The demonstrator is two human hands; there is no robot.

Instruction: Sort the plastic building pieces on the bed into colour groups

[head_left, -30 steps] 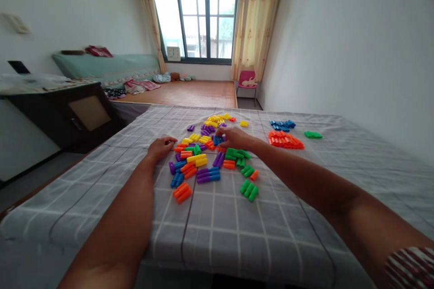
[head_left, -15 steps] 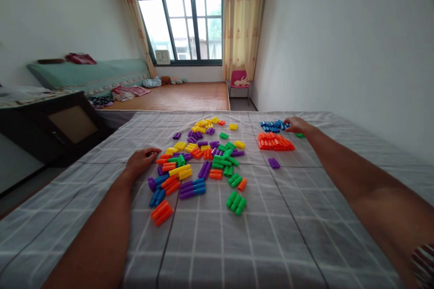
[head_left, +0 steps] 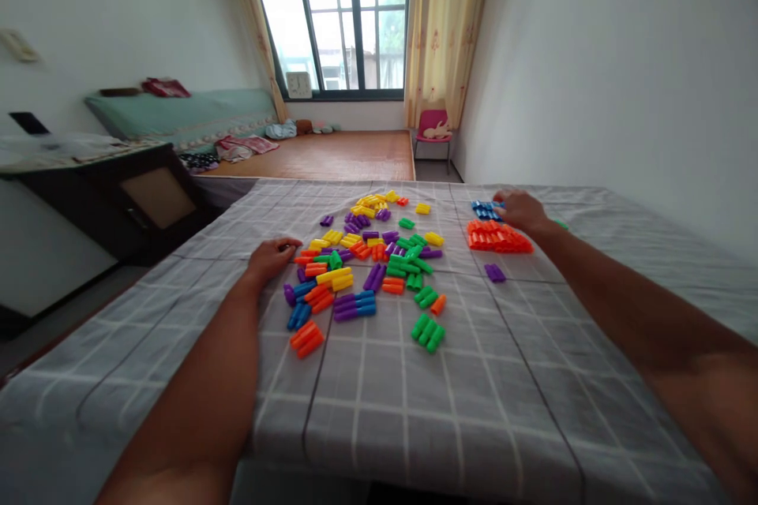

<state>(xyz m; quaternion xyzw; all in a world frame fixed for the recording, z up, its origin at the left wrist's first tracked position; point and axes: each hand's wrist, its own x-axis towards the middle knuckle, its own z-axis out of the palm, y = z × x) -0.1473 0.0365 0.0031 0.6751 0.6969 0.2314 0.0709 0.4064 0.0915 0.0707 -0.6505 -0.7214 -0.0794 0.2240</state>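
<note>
My left hand (head_left: 273,259) rests on the cloth at the left edge of the loose plastic pieces, its fingers curled together; what they hold, if anything, is too small to make out. My right hand (head_left: 521,211) is at the right end of the blue row (head_left: 486,211), its fingertips closed on a blue piece and partly hiding the row. Just in front of that row lies a stacked orange group (head_left: 497,237). A purple piece (head_left: 495,273) is nearer to me. Yellow (head_left: 335,278), green (head_left: 427,333), orange (head_left: 306,339) and purple-and-blue pieces (head_left: 354,305) lie scattered in the middle.
A grey checked cloth (head_left: 474,402) covers the table. Part of a green piece (head_left: 560,224) shows beyond my right forearm. A dark cabinet (head_left: 148,197) stands at the left. Behind the table are a bed (head_left: 355,154) and a pink chair (head_left: 433,126).
The view has shifted, so the table appears further right and higher. My right hand has moved left over the blue row, covering more of it. My left hand stays beside the loose pieces.
</note>
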